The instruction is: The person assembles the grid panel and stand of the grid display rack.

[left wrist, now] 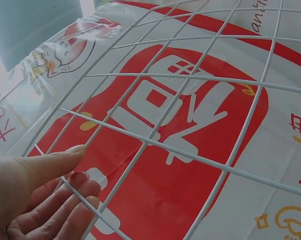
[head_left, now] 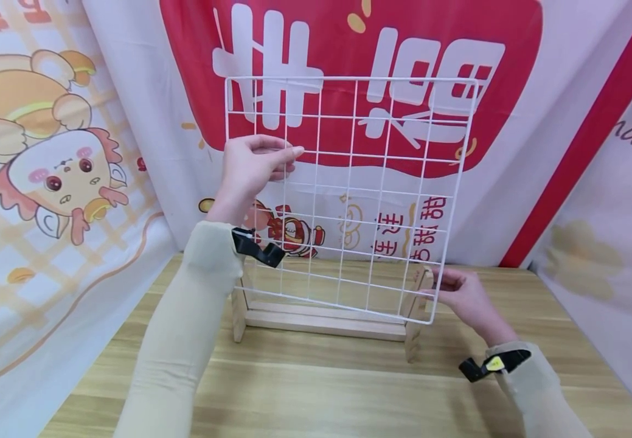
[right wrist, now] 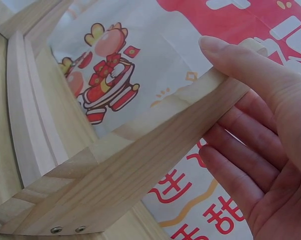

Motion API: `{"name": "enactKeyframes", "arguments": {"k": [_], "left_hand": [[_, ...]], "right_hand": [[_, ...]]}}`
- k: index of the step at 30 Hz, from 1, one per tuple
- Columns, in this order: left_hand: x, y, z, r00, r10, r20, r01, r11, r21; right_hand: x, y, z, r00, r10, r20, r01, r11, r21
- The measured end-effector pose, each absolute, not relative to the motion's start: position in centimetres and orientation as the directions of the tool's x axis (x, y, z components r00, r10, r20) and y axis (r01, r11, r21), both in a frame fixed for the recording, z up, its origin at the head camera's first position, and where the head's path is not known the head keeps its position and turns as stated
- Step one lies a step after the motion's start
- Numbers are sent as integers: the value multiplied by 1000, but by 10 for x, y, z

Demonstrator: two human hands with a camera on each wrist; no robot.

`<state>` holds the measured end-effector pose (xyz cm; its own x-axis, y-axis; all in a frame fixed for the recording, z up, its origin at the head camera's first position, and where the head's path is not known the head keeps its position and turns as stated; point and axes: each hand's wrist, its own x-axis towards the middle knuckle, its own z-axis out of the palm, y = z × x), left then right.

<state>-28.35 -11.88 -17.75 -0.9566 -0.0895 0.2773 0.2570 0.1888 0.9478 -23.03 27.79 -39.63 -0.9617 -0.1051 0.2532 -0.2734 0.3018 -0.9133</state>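
Observation:
A white wire grid panel point(head_left: 354, 78) stands tilted above a small wooden stand point(head_left: 326, 324). My left hand point(head_left: 255, 167) holds the grid near its left edge, thumb in front and fingers behind the wires. In the left wrist view, the thumb and curled fingers lie around a wire of the grid point(left wrist: 147, 142). The right hand point(head_left: 469, 301) is at the stand's right side piece, close to the grid's lower right corner. The right wrist view shows the thumb over the upper end of that wooden side piece point(right wrist: 140, 150), with fingers along its outer face.
The stand rests on a wood-grain table point(head_left: 294, 401). Behind it hangs a printed cloth point(head_left: 195, 182) with a red patch and white characters. Another cloth with a cartoon figure point(head_left: 64, 170) hangs at the left. Black straps with cameras point(head_left: 261, 248) are on both wrists.

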Motion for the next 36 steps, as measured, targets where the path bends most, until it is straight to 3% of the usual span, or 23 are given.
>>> {"name": "enactKeyframes", "arguments": {"k": [8, 23, 36], "left_hand": [[-285, -114, -163, -943, -120, 310, 292, 152, 944], [-283, -115, -156, -910, -144, 388, 376, 105, 921], [-281, -115, -152, -893, -152, 423, 417, 68, 906]], "right_hand": [[-232, 277, -396, -968, -94, 231, -250, 355, -901], [-235, 278, -396, -961, -159, 224, -259, 254, -932], [-232, 278, -397, -971, -139, 194, -229, 311, -922]]}}
